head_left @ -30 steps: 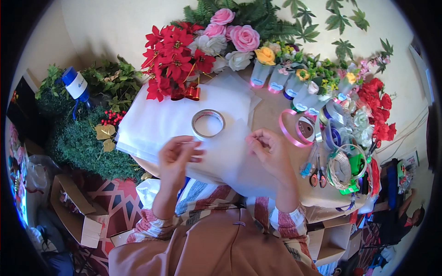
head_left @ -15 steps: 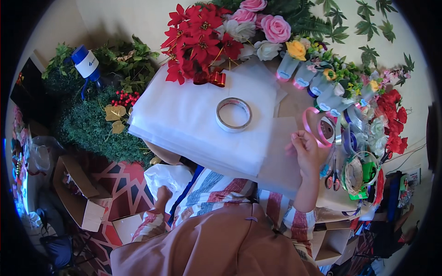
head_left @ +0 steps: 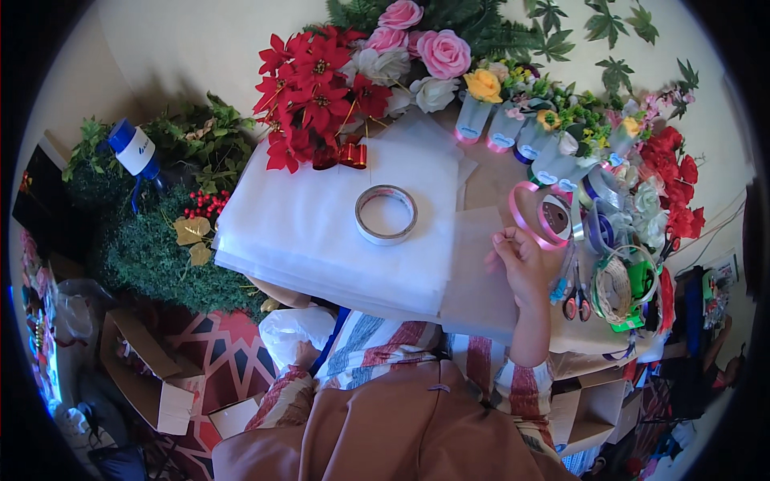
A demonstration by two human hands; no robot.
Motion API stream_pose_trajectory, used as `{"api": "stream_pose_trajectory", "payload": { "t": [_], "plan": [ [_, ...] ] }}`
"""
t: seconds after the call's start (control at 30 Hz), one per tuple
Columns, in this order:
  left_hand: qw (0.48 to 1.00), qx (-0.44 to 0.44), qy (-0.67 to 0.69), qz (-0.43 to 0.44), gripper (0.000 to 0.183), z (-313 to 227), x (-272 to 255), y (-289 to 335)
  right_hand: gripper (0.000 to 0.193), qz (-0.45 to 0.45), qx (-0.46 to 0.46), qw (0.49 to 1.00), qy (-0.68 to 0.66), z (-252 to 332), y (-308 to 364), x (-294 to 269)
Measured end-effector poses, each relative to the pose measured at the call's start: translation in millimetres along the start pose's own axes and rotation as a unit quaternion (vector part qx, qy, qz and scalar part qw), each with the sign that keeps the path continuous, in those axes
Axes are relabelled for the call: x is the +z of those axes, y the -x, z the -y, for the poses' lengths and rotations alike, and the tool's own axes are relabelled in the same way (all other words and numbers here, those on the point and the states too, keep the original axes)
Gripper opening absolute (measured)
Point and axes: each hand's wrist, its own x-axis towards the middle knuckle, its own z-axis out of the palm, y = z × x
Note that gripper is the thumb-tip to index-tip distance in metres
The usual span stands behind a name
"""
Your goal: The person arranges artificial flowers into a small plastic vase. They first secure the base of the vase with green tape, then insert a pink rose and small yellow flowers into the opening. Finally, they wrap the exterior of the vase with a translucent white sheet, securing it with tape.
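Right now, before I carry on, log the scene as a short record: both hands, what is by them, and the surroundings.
Left hand: low, at the white plastic bag; grip unclear
Right hand: fingers curled, near the pink ribbon; whether it holds anything, unclear
Tape roll: flat on the stacked white sheets
Scissors: right of the right hand
Red flowers: at the sheets' far edge

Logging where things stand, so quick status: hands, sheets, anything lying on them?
Left hand low by white bag, grip unclear. Right hand curled near sheets' right edge, grip unclear. White sheets stacked, tape roll on top.
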Motion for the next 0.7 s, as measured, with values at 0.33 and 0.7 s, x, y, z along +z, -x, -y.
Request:
{"api": "stream_pose_trajectory", "payload": {
  "t": [0.33, 0.7],
  "plan": [
    [0.984, -0.093, 0.096, -0.121, 0.045, -5.8, -6.9, -14.5, 0.013, 0.004, -0.016, 1.000, -0.014, -3.4, 0.6, -1.3],
    [0.897, 0.210, 0.384, 0.067, 0.017, -92.4, -271.3, 144.5, 0.013, 0.007, -0.033, 0.999, -0.023, -1.6, 2.7, -0.3]
  ]
}}
